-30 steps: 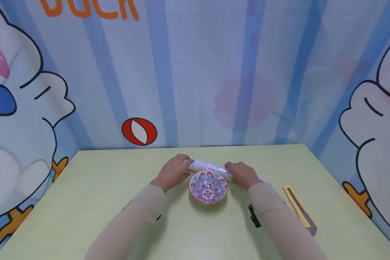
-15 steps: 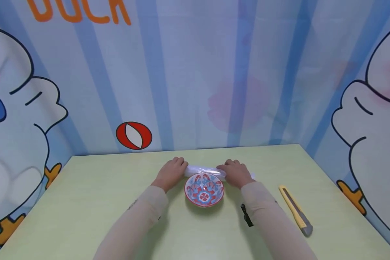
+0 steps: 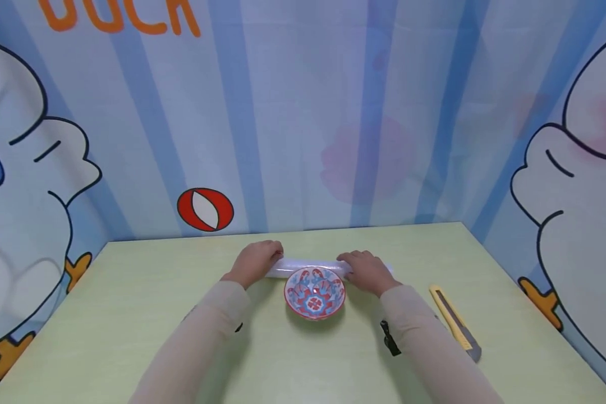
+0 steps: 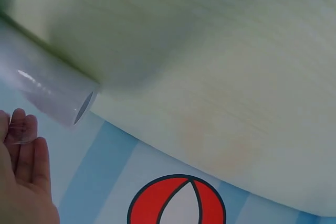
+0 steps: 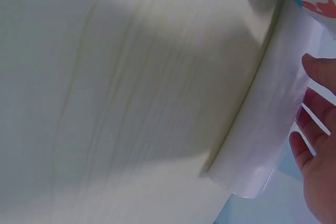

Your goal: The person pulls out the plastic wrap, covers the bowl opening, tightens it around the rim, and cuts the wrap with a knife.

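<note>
A roll of clear plastic wrap (image 3: 308,266) lies across the table, just behind a red-and-blue patterned bowl (image 3: 315,293). My left hand (image 3: 255,262) is at the roll's left end. In the left wrist view, a thin bit of clear film shows at the fingertips of that hand (image 4: 29,171), which pinch it slightly apart from the roll (image 4: 50,80). My right hand (image 3: 367,270) rests at the right part of the roll. The right wrist view shows its thumb at the roll's surface (image 5: 262,108) and its fingers loosely bent along the far side.
A yellow-and-grey box cutter (image 3: 455,324) lies on the table (image 3: 156,314) to the right of the right forearm. A striped cartoon backdrop (image 3: 303,112) stands behind the table's far edge.
The roll has turned from slanted to nearly level. My left hand has moved left, uncovering more of the roll's left end. The right hand's fingers have loosened, and the head view has shifted slightly.
</note>
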`<state>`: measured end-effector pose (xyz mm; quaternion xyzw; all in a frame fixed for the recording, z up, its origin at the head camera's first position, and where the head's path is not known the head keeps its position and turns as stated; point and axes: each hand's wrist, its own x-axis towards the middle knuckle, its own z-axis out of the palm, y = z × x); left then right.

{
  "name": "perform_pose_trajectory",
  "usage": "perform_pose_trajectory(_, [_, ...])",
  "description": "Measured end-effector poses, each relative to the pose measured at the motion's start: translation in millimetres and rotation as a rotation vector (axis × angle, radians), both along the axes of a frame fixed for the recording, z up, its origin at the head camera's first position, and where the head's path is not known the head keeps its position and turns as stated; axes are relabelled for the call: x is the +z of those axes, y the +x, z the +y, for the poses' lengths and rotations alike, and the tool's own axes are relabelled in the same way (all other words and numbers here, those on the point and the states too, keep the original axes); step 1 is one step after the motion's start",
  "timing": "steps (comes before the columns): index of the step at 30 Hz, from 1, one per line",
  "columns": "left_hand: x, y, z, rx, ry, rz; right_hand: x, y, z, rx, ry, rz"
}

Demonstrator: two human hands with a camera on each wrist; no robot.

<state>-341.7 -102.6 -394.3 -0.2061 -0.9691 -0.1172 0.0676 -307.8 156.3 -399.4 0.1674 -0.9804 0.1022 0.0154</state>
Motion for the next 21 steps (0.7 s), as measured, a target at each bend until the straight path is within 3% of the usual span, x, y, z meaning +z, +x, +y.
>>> perform_pose_trajectory(4, [3.0,-2.7,0,0.031,0.063,-0.028,1.5,-0.2,-1,-0.038,-0.069,0.005])
perform_pose_trajectory(13, [3.4,-5.9,4,0.079,0.098,-0.010,4.5,-2.7,-6,-0.133,-0.057,0.143])
perform_pose_trajectory(16, [3.4,-5.1,4,0.099,0.099,0.002,5.5,-3.9,0,-0.118,-0.030,0.136])
perform_pose_trajectory(21, [3.6,-3.1,2,0.105,0.183,-0.023,5.6,-3.0,27,-0.091,0.054,0.075])
